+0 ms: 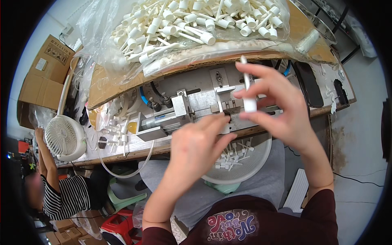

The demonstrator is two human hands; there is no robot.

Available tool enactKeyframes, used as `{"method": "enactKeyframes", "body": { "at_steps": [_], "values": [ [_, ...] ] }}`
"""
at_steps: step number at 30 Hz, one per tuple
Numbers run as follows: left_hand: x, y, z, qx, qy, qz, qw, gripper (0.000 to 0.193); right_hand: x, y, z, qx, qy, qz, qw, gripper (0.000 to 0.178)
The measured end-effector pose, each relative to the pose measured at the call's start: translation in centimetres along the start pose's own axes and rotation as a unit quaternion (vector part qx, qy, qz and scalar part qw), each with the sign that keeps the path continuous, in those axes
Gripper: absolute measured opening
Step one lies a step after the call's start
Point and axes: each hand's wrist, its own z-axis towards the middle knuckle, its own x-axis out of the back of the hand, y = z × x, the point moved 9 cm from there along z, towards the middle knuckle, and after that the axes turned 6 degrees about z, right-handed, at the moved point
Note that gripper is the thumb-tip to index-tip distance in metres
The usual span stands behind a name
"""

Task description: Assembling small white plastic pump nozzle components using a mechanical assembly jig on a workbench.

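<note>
My right hand point(281, 102), raised over the right part of the metal clamping fixture point(200, 104), pinches a white ribbed cap with a long stem point(250, 105); the cap is down and the stem points up. My left hand point(200, 141) is at the fixture's front edge, its thumb and forefinger closed around another white stemmed cap point(226, 129). Fingers partly cover that second piece, and its stem reaches up toward the fixture's middle. Below the bench edge, a white mesh basket point(261, 157) on my lap holds several small white stemmed caps.
A large heap of white stemmed caps point(192, 24) lies in plastic on a cardboard sheet point(106, 83) behind the fixture. Left are loose white parts point(122, 136) and a white fan point(64, 136). A black phone point(308, 83) lies right. Another person point(67, 196) works at far left.
</note>
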Motion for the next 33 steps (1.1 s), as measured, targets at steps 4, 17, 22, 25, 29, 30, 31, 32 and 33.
{"method": "enactKeyframes", "body": {
  "at_steps": [4,17,22,25,29,30,31,32,33],
  "values": [
    [4.7,-1.5,4.0,0.01,0.11,-0.048,0.993,0.03,-1.9,-0.2,-4.3,0.101,0.022,-0.208,0.973,0.03],
    [3.4,-4.9,14.2,0.02,0.133,0.027,0.991,0.032,-8.2,0.1,-3.8,0.139,-0.054,-0.396,0.906,0.01],
    [3.4,-5.4,14.3,0.05,0.114,0.001,0.992,0.031,-7.9,0.0,-3.6,0.126,-0.067,-0.388,0.91,0.01],
    [5.2,-3.6,12.0,0.02,0.143,-0.071,0.987,0.028,-5.8,-0.6,-2.3,0.103,-0.056,-0.328,0.937,0.007],
    [6.2,-1.7,6.5,-0.008,0.14,-0.148,0.979,0.027,1.8,-2.6,2.4,0.155,0.082,-0.341,0.923,0.012],
    [5.8,-0.7,5.4,-0.034,0.125,-0.127,0.983,0.03,3.4,-2.8,3.7,0.18,0.093,-0.444,0.873,0.018],
    [5.5,-0.1,4.1,-0.036,0.114,-0.135,0.984,0.033,4.8,-3.2,5.3,0.209,0.103,-0.534,0.813,0.023],
    [4.7,0.7,3.2,-0.043,0.096,-0.125,0.986,0.033,5.8,-2.9,7.0,0.23,0.072,-0.586,0.773,0.028],
    [4.2,0.9,1.9,-0.043,0.083,-0.107,0.99,0.033,5.7,-2.3,8.5,0.258,0.039,-0.627,0.734,0.032]
  ]
}}
